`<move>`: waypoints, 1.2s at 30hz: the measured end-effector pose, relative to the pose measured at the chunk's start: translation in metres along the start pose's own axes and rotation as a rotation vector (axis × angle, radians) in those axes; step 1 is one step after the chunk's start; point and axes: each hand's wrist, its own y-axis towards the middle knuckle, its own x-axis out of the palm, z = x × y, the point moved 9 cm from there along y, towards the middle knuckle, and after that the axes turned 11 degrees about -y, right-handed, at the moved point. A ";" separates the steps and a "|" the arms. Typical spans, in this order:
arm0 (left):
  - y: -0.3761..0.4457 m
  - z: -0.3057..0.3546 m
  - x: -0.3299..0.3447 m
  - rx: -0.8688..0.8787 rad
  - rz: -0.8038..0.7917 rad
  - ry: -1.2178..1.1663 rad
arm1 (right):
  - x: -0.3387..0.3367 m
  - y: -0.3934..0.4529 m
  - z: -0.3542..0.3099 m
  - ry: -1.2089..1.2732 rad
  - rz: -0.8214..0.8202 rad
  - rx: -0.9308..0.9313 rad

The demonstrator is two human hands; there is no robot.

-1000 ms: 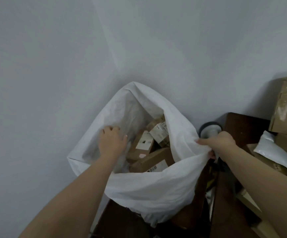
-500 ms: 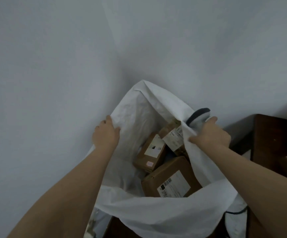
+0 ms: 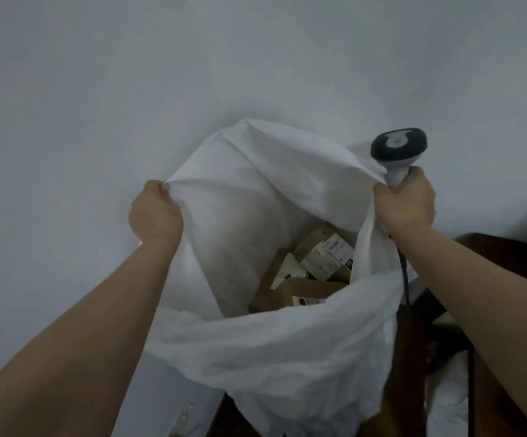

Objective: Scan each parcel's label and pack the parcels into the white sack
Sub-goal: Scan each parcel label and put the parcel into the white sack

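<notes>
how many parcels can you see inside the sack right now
3 brown cardboard parcels show inside the white woven sack: one at front, one in the middle, one behind at right. The sack's folds may hide more.

Inside the white sack (image 3: 265, 234), the near fold of cloth hides the lower parts of the parcels (image 3: 306, 272), and their label print is too small to read. Right of the sack, the scanner (image 3: 398, 152) handle is buried in the right hand (image 3: 404, 207), and the dark table (image 3: 504, 247) is cut by the frame edge.
</notes>
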 end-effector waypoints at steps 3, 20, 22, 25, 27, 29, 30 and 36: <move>0.000 0.005 -0.027 -0.027 0.113 -0.030 | -0.035 -0.005 -0.002 0.159 0.157 -0.011; -0.153 0.056 0.025 0.299 -0.237 -0.167 | -0.043 -0.035 0.141 -0.230 -0.259 0.289; -0.204 0.063 0.059 0.284 -0.620 -0.185 | -0.050 -0.043 0.143 -0.211 -0.281 0.279; -0.298 0.047 0.098 0.179 -1.192 0.050 | -0.053 -0.057 0.155 -0.230 -0.317 0.276; -0.350 0.028 0.103 0.171 -1.405 0.273 | -0.052 -0.067 0.166 -0.277 -0.342 0.275; -0.380 0.022 0.100 0.281 -1.453 0.365 | -0.051 -0.078 0.177 -0.311 -0.355 0.275; -0.386 0.024 0.096 0.299 -1.449 0.332 | -0.051 -0.083 0.183 -0.329 -0.354 0.283; -0.401 0.012 0.053 -0.091 -1.663 0.035 | -0.031 -0.114 0.218 -0.311 -0.412 0.394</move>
